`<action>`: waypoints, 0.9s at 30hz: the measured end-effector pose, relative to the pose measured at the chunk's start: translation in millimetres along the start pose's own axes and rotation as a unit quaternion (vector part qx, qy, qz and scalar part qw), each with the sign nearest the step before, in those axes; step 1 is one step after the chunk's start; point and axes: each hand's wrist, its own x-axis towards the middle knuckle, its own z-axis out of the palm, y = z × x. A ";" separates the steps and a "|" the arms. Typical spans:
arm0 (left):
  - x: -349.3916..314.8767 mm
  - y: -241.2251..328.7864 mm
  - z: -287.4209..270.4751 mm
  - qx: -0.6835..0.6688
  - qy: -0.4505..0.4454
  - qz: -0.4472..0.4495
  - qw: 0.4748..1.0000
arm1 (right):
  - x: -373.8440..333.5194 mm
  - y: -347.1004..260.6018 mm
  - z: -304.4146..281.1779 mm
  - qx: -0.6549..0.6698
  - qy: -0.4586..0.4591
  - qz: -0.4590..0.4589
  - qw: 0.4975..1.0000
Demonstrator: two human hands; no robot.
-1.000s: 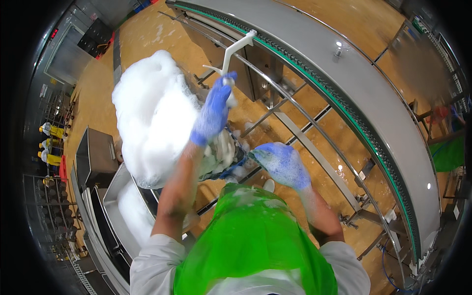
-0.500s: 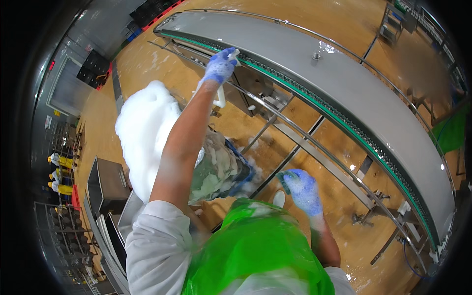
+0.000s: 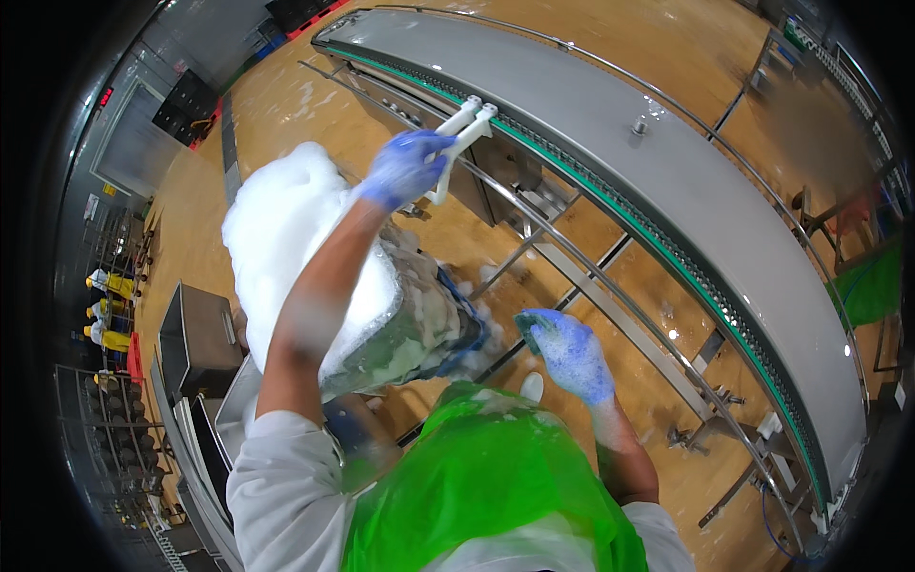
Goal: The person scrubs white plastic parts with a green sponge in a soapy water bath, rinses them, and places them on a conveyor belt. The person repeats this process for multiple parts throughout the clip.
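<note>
My left hand [image 3: 408, 170], in a blue glove, is stretched out to the curved conveyor [image 3: 562, 100]. Its fingers are closed on a white plastic bracket [image 3: 469, 135], whose forked far end rests at the conveyor's green-trimmed inner edge. Lower down by my body, my right hand [image 3: 575, 360] wears a foam-covered blue glove and grips a dark green scouring pad [image 3: 526, 330]. Beneath my left forearm stands a bin lined with clear plastic [image 3: 410, 319], heaped with white foam [image 3: 281, 224].
Steel rails and crossbars [image 3: 610, 286] run under the conveyor's near side. Steel tubs [image 3: 200, 338] stand at my left. The tan floor [image 3: 191, 248] is wet with suds. Several people in yellow and white [image 3: 112, 310] are far off at the left.
My left hand has drawn back from the conveyor's edge along the white bracket, uncovering its forked end. My right hand has shifted slightly left and up, still with the scouring pad.
</note>
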 end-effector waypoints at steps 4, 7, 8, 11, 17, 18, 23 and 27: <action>-116.1 -141.0 -0.4 0.143 -0.008 -0.208 0.968 | 17.1 -1.8 11.6 -0.029 0.006 -0.035 0.999; -221.0 -251.8 32.8 0.187 -0.390 -0.125 0.893 | 36.7 -10.9 29.0 -0.016 -0.063 -0.067 0.996; -230.3 -248.3 36.7 0.156 -0.438 -0.104 0.879 | 43.6 -17.7 35.0 -0.050 -0.074 -0.104 0.991; -260.7 -230.7 46.6 0.145 -0.450 -0.104 0.875 | 61.4 -40.2 60.1 -0.119 -0.124 -0.210 0.962; -264.8 -227.0 42.7 0.169 -0.394 -0.098 0.898 | 74.8 -59.9 86.8 -0.117 -0.171 -0.256 0.944; -264.5 -226.6 39.8 0.177 -0.381 -0.099 0.902 | 76.5 -57.6 90.4 -0.109 -0.173 -0.234 0.950; -252.9 -215.6 0.2 0.255 -0.296 -0.121 0.913 | 88.7 -58.2 83.4 -0.073 -0.135 -0.190 0.970; -220.9 -183.8 -55.3 0.343 -0.236 -0.172 0.893 | 100.4 -80.2 68.4 -0.103 -0.085 -0.166 0.977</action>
